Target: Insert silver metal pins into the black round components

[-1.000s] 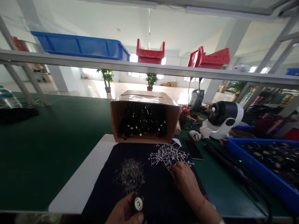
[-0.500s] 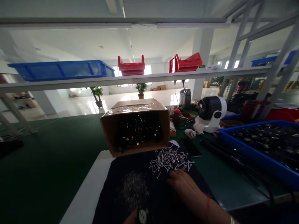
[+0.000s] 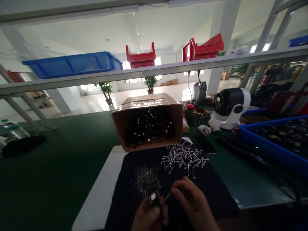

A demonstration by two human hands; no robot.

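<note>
My left hand (image 3: 150,215) is closed around a small black part with a shiny metal cylinder (image 3: 152,197) on it. Between the thumb and fingertips of my right hand (image 3: 190,199) is a thin pale pin (image 3: 167,196), its far end close to the black part; whether they touch I cannot tell. Beyond my right hand lies a heap of pale headed pins (image 3: 183,156) on a dark cloth (image 3: 134,160). A second heap, of fine thin metal pieces (image 3: 146,179), is just past my left hand.
An open cardboard box (image 3: 146,102) on its side holds many black parts. On the right are a phone (image 3: 205,144), a white and black fan (image 3: 232,107) and a blue tray (image 3: 276,128) of dark parts. Overhead, a shelf (image 3: 134,72) carries blue and red bins.
My right hand has come back from the pin heap towards my left hand, now with a pin. My left hand has risen further into view with the black part. The camera view has shifted.
</note>
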